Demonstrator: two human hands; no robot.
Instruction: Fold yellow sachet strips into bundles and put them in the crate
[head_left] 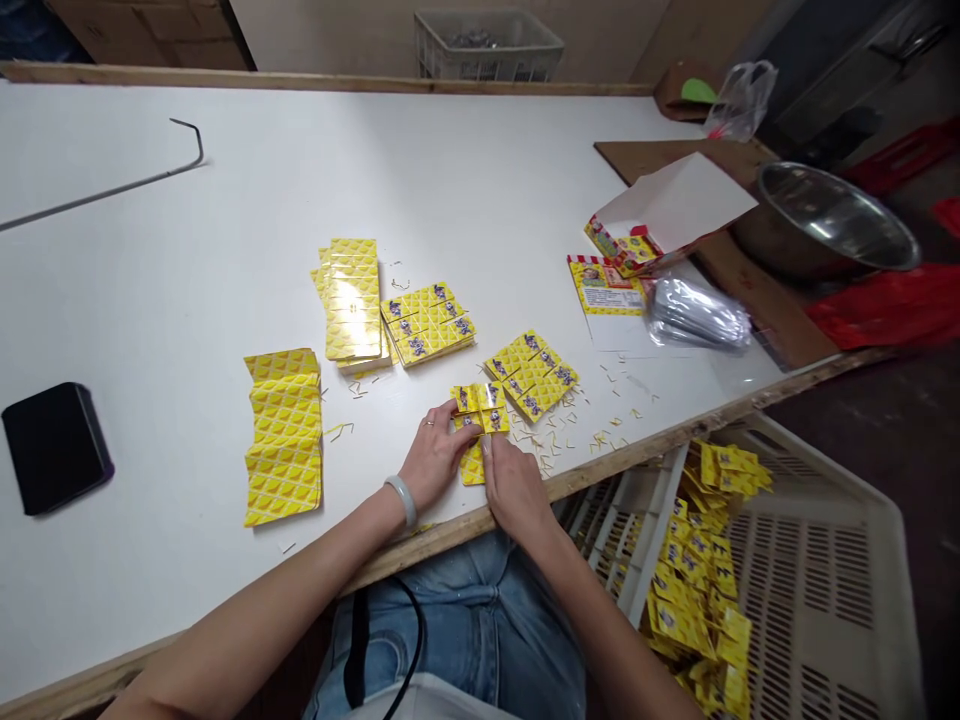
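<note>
Near the front edge of the table, a small yellow printed card sheet [491, 395] is held between both hands, with its lower part under my fingers. My left hand [436, 450] grips its left side, thumb and fingers pressed on it. On the right side, my right hand [516, 485] pinches the sheet with thumb and curled fingers. Just beyond lies a scored stack of yellow cards [532, 373], and another card stack [429, 322] sits further left. Taller piles of yellow cards [352, 300] and a wavy yellow strip stack [283, 435] lie to the left.
Thin yellow offcuts [551, 440] litter the table by my right hand. A crate of yellow cards [817, 580] stands below the edge at right. An open display box [675, 210], clear plastic sleeves [697, 315], a metal bowl [836, 220], a phone [56, 447] and a hooked rod [142, 182] are around.
</note>
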